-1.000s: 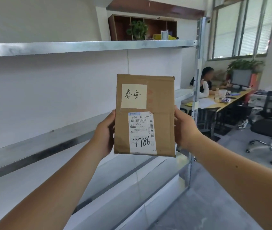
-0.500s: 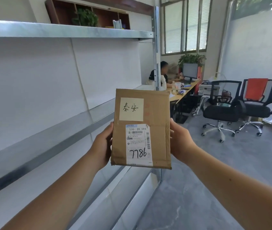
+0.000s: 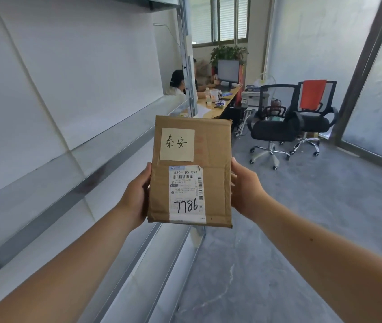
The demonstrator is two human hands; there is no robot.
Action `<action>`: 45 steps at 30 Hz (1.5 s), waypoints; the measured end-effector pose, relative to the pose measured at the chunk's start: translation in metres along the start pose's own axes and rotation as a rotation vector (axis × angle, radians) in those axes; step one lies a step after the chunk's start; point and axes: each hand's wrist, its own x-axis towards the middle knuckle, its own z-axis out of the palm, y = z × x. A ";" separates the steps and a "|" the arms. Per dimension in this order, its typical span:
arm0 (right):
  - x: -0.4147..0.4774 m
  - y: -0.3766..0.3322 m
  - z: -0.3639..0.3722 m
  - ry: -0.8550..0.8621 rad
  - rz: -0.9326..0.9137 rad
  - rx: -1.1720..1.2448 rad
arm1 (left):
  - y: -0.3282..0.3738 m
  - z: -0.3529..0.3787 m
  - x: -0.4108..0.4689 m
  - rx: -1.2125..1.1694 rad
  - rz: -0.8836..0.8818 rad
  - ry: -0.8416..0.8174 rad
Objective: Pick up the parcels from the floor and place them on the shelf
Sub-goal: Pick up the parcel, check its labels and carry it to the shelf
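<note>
A flat brown cardboard parcel [image 3: 213, 173] stands upright in front of me, held in the air between both hands. It carries a yellow note with handwriting and a white shipping label marked 7786. My left hand [image 3: 136, 197] grips its left edge and my right hand [image 3: 245, 190] grips its right edge. The metal shelf [image 3: 73, 183] runs along the left wall, its middle board level with the parcel and to its left. The parcel is not touching the shelf.
A steel shelf upright [image 3: 188, 73] stands just behind the parcel. Two black office chairs [image 3: 276, 124] sit on the grey floor at the right. People sit at a wooden desk [image 3: 218, 103] with a monitor further back. Glass panels line the right side.
The view has swung right and down, so the shelf has slid left in the frame and more floor shows. The parcel stays upright in both hands, now lower in the frame.
</note>
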 end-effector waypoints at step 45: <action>0.322 0.128 -0.071 0.107 0.567 -0.099 | -0.112 -0.088 0.292 0.186 -0.373 0.390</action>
